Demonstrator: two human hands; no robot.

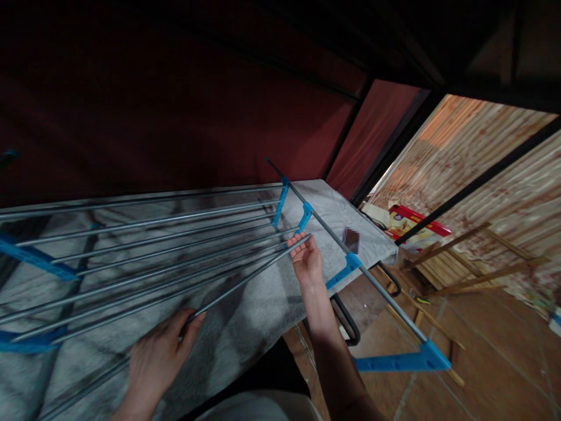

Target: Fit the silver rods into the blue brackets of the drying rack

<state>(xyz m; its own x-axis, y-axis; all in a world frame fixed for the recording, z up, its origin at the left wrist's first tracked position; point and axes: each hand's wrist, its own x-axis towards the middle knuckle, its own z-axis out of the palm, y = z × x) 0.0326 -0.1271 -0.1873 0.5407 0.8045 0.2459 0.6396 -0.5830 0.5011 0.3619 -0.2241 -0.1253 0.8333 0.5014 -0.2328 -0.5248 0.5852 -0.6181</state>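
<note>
Rod [249,279]: in the head view, held slantwise above the grey cloth [245,316], its far tip placed at the right hand [305,258].
Left hand [163,346]: closed around the rod, below and left of the right hand.
Right hand: palm turned up, fingers loosely opened; the rod is laid across the fingers beside the thumb, not clasped.
Bars [144,222]: set roughly side by side beyond the hands, between blue brackets [349,264] at either end.
Tube [325,225]: passed through the right-hand brackets, the nearest seen over the tiled floor [504,333].
Dark item [351,241]: blurred, seen on the cloth beyond the tube.
Far right: a red box [421,225] and a wooden chair [447,270] are seen.
</note>
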